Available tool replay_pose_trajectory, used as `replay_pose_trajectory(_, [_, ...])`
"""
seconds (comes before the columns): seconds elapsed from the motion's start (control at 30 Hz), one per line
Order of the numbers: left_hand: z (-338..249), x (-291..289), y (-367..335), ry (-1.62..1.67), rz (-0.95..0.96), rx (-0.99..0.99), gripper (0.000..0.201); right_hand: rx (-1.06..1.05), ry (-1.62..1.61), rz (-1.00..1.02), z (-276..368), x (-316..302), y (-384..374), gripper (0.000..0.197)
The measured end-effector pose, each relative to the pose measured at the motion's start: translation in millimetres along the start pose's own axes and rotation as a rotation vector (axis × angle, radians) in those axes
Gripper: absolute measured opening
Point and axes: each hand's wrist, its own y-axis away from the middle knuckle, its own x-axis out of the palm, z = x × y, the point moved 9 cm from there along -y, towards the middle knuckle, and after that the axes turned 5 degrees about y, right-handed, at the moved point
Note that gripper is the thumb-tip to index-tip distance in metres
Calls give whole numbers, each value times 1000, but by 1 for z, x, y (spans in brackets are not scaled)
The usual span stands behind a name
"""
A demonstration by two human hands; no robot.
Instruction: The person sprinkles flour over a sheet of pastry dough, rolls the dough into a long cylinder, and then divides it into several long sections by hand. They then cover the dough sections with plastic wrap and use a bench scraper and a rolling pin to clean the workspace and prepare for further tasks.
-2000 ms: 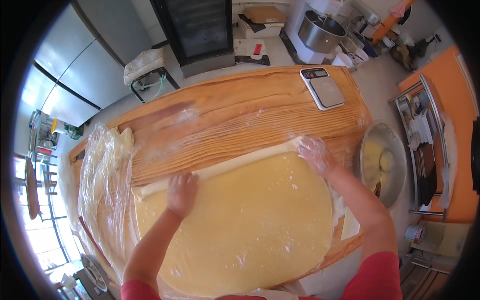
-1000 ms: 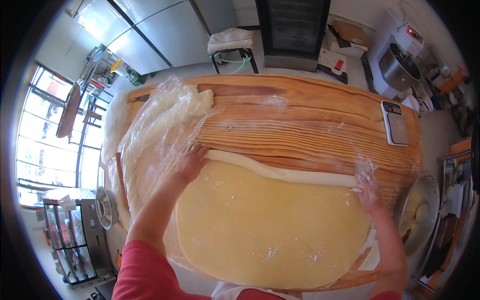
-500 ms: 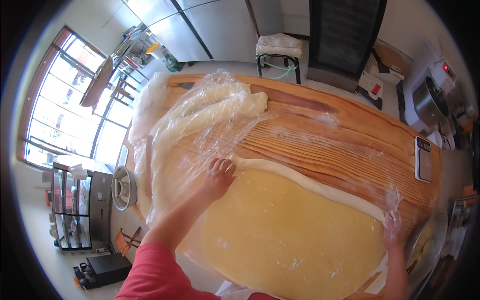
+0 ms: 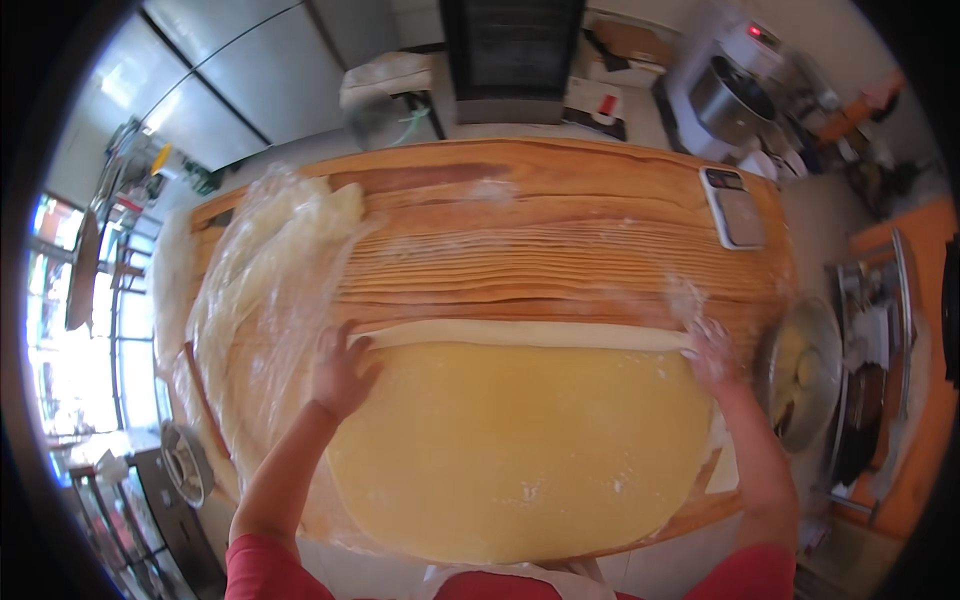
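A broad sheet of yellow dough point(image 4: 520, 440) covers the near part of the table, with loose flour on its surface. Its far edge is folded over into a long pale dough roll point(image 4: 520, 334). At the roll's left end rests my left hand point(image 4: 343, 372), its fingers spread and its thumb apart, touching the dough. My right hand point(image 4: 712, 356), dusted with flour, is at the opposite end. Its fingers are stretched out and apart, with the thumb side against the roll. Neither hand is visibly closed around the dough.
Plastic film point(image 4: 270, 290) covers thick dough rolls on the left of the wooden table point(image 4: 520, 265). A scale point(image 4: 733, 208) lies at the far right. A large metal bowl point(image 4: 803, 375) stands off the right edge, and a smaller bowl point(image 4: 186, 463) at the left.
The view has swung to the right, so the table now lies straighter in front of me. Both hands stay at the two ends of the dough roll; the left hand's fingers look more spread.
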Motion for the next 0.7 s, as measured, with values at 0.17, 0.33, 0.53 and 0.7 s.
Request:
replay_pose_trajectory(0.17, [-140, 75, -76, 226, 178, 266, 38, -23, -178, 84, -21, 0, -14, 32])
replay_pose_trajectory(0.33, [-171, 102, -47, 47, 187, 397, 34, 52, -131, 30, -31, 9, 26, 33])
replay_pose_trajectory(0.53, [-201, 83, -58, 109, 13, 422, 36, 73, -265, -82, -15, -14, 41, 38])
replay_pose_trajectory(0.7, [-221, 122, -77, 100, 195, 363, 40, 133, -337, 20, -31, 25, 30, 37])
